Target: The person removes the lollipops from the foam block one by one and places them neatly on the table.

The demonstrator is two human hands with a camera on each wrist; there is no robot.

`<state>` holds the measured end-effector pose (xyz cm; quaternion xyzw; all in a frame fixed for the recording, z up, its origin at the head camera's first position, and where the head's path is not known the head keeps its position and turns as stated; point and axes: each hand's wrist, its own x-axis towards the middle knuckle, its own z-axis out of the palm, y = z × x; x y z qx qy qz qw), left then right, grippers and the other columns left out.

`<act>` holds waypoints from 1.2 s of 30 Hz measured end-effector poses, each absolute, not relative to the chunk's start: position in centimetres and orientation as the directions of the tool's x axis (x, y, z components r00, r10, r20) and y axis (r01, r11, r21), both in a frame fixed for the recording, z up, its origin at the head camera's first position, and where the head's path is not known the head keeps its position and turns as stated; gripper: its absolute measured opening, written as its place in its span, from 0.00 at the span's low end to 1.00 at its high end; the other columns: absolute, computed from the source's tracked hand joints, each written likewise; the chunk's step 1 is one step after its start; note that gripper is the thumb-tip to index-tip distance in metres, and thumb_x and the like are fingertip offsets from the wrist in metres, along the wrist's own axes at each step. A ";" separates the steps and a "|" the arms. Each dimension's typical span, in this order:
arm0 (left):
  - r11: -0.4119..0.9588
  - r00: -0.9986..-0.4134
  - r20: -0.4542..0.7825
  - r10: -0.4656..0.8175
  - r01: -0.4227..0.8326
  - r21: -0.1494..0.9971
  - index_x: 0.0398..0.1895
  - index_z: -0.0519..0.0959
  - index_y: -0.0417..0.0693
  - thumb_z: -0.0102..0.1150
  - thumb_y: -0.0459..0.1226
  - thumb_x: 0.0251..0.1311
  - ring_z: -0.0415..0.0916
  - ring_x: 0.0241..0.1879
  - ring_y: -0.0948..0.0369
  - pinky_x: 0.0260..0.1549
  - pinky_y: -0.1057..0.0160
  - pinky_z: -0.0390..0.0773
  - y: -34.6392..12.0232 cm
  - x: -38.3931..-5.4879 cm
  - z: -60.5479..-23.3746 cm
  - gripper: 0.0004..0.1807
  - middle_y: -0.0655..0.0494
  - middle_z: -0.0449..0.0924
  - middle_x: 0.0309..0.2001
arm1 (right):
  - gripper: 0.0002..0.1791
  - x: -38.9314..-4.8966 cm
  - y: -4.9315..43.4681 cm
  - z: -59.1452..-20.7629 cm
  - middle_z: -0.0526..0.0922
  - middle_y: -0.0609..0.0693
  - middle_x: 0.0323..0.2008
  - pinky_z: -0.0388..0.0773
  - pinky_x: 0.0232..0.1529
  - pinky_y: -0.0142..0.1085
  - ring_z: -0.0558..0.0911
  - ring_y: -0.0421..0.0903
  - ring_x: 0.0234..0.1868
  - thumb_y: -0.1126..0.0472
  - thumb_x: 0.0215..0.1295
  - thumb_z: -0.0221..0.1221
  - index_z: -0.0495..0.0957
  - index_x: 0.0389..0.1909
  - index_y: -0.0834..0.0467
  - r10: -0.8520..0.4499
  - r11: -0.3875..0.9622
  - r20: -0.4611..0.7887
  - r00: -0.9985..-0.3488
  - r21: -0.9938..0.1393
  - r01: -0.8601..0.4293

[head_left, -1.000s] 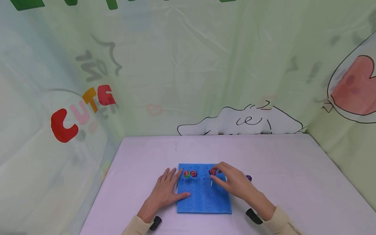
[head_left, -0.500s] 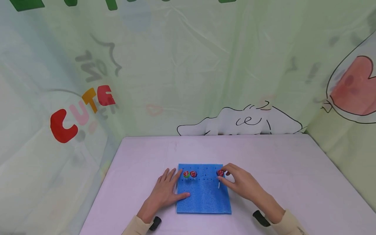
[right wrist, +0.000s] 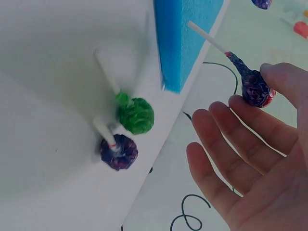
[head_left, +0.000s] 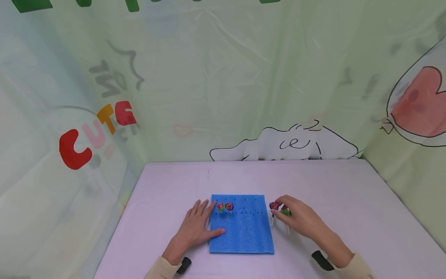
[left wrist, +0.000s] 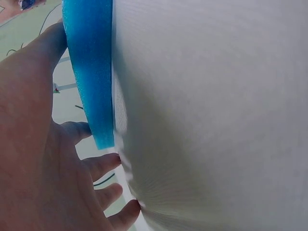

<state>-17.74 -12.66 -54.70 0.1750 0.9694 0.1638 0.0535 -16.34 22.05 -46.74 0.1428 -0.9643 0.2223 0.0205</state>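
Observation:
My right hand [head_left: 301, 219] pinches a purple-and-red wrapped lollipop [head_left: 274, 205] by its candy head, between thumb and index finger. In the right wrist view the held lollipop [right wrist: 257, 89] has its white stick pointing away from the palm. It is just beyond the right edge of a blue foam board [head_left: 240, 236] with rows of small holes. Two lollipops stand side by side in the upper left of the board, one red and green [head_left: 221, 207], one purple and red [head_left: 229, 207]. My left hand [head_left: 196, 224] rests at the board's left edge, thumb on top, fingers spread.
On the table right of the board lie a green lollipop [right wrist: 136, 115] and a purple one [right wrist: 119, 152], mostly hidden by my right hand in the head view. The pale tablecloth [head_left: 174, 178] reaches back to a printed curtain [head_left: 237, 77].
My right hand has carried the lollipop rightward, from over the board to past its right edge. The left hand and the two standing lollipops have stayed put.

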 end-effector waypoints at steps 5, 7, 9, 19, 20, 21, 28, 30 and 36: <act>0.884 -0.933 -0.042 0.359 0.325 0.335 0.81 0.51 0.62 0.47 0.77 0.54 0.44 0.80 0.42 0.73 0.37 0.55 -12.7 -17.7 -54.7 0.56 0.48 0.53 0.80 | 0.11 -16.3 23.2 -46.6 0.83 0.43 0.37 0.80 0.34 0.31 0.80 0.38 0.36 0.51 0.66 0.66 0.82 0.43 0.53 -0.275 0.854 0.056 -0.960 -0.444 -0.270; 0.884 -0.932 -0.041 0.359 0.326 0.336 0.81 0.51 0.62 0.47 0.77 0.54 0.44 0.80 0.42 0.73 0.36 0.55 -12.7 -17.7 -54.6 0.56 0.48 0.54 0.80 | 0.11 -16.4 23.7 -46.5 0.84 0.44 0.37 0.80 0.34 0.31 0.81 0.38 0.36 0.51 0.66 0.66 0.82 0.42 0.53 -0.282 0.851 0.035 -0.959 -0.452 -0.267; 0.883 -0.932 -0.042 0.360 0.326 0.337 0.81 0.51 0.62 0.48 0.77 0.54 0.44 0.80 0.42 0.73 0.37 0.55 -12.7 -17.7 -54.5 0.55 0.48 0.54 0.80 | 0.11 -16.4 24.2 -46.3 0.85 0.44 0.38 0.81 0.35 0.34 0.82 0.38 0.36 0.52 0.66 0.65 0.82 0.43 0.55 -0.294 0.846 0.016 -0.956 -0.461 -0.268; 0.883 -0.933 -0.041 0.357 0.323 0.339 0.81 0.52 0.61 0.48 0.77 0.54 0.44 0.80 0.42 0.73 0.36 0.55 -12.6 -17.6 -54.4 0.55 0.47 0.54 0.79 | 0.12 -16.9 26.3 -45.0 0.86 0.46 0.37 0.79 0.33 0.33 0.82 0.42 0.37 0.52 0.67 0.64 0.83 0.41 0.57 -0.306 0.842 -0.053 -0.951 -0.480 -0.244; 0.883 -0.933 -0.041 0.357 0.323 0.340 0.81 0.52 0.61 0.47 0.77 0.54 0.44 0.80 0.42 0.73 0.36 0.55 -12.6 -17.6 -54.4 0.55 0.48 0.54 0.79 | 0.12 -17.0 26.6 -44.8 0.85 0.46 0.36 0.79 0.33 0.33 0.82 0.42 0.37 0.52 0.67 0.64 0.83 0.41 0.57 -0.303 0.843 -0.064 -0.951 -0.482 -0.237; 0.883 -0.933 -0.041 0.357 0.323 0.339 0.81 0.52 0.62 0.47 0.77 0.54 0.44 0.80 0.42 0.73 0.36 0.55 -12.7 -17.6 -54.4 0.55 0.48 0.54 0.80 | 0.12 -17.1 26.8 -44.7 0.85 0.46 0.36 0.79 0.33 0.34 0.81 0.43 0.37 0.53 0.66 0.64 0.82 0.41 0.58 -0.300 0.846 -0.078 -0.951 -0.482 -0.227; 0.884 -0.932 -0.037 0.359 0.328 0.334 0.81 0.51 0.62 0.46 0.77 0.54 0.44 0.80 0.42 0.73 0.36 0.55 -12.7 -17.7 -54.6 0.56 0.48 0.54 0.80 | 0.11 -17.7 28.3 -44.5 0.84 0.48 0.34 0.78 0.32 0.36 0.80 0.43 0.35 0.54 0.67 0.63 0.81 0.38 0.60 -0.291 0.865 -0.155 -0.944 -0.465 -0.190; 0.883 -0.932 -0.037 0.360 0.328 0.334 0.81 0.51 0.62 0.46 0.77 0.54 0.44 0.80 0.42 0.73 0.36 0.55 -12.7 -17.7 -54.7 0.56 0.48 0.54 0.80 | 0.11 -17.8 28.7 -44.6 0.83 0.48 0.33 0.77 0.31 0.35 0.78 0.42 0.33 0.54 0.67 0.63 0.80 0.37 0.60 -0.295 0.866 -0.160 -0.942 -0.460 -0.194; 0.883 -0.932 -0.038 0.361 0.328 0.336 0.81 0.51 0.62 0.46 0.78 0.53 0.44 0.80 0.42 0.73 0.36 0.55 -12.7 -17.7 -54.7 0.56 0.48 0.54 0.80 | 0.11 -18.1 29.6 -45.1 0.81 0.47 0.30 0.73 0.28 0.34 0.74 0.42 0.29 0.56 0.67 0.63 0.78 0.34 0.61 -0.289 0.875 -0.178 -0.941 -0.448 -0.184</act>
